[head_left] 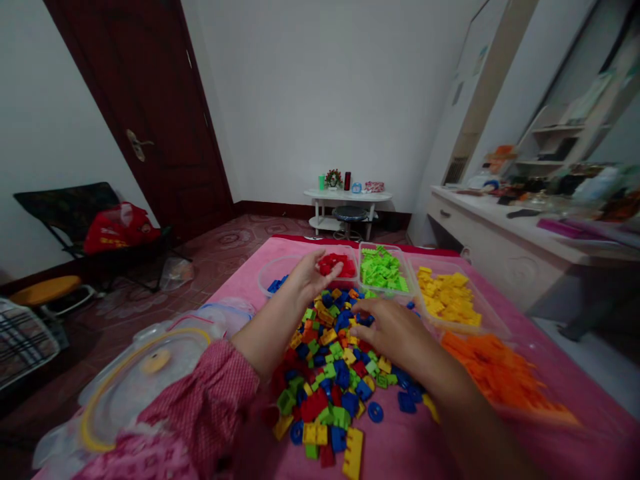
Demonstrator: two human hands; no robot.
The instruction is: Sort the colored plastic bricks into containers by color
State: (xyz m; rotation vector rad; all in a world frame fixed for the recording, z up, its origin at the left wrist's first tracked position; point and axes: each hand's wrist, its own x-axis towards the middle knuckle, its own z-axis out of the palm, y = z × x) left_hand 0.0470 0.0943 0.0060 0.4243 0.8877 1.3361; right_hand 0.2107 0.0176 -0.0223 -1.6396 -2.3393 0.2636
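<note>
Left hand (pixel 311 279) loosely open, fingers spread and thumb apart, it reaches over the near side of the tub of red bricks (pixel 344 265); whether it touches them is unclear. Right hand (pixel 387 325) is half curled above the mixed pile of bricks (pixel 327 363), thumb and forefinger apart; I cannot tell whether it grips a brick.

Across the pink-covered counter (pixel 395 443), from the left, lie a clear lid with a yellow rim (pixel 145 387), then a tub with blue bricks (pixel 277 285), partly behind the left forearm. Next come the red bricks, with the mixed pile nearer, then tubs of green bricks (pixel 383 268), yellow bricks (pixel 450 298) and orange bricks (pixel 500 373), beside the right forearm.
</note>
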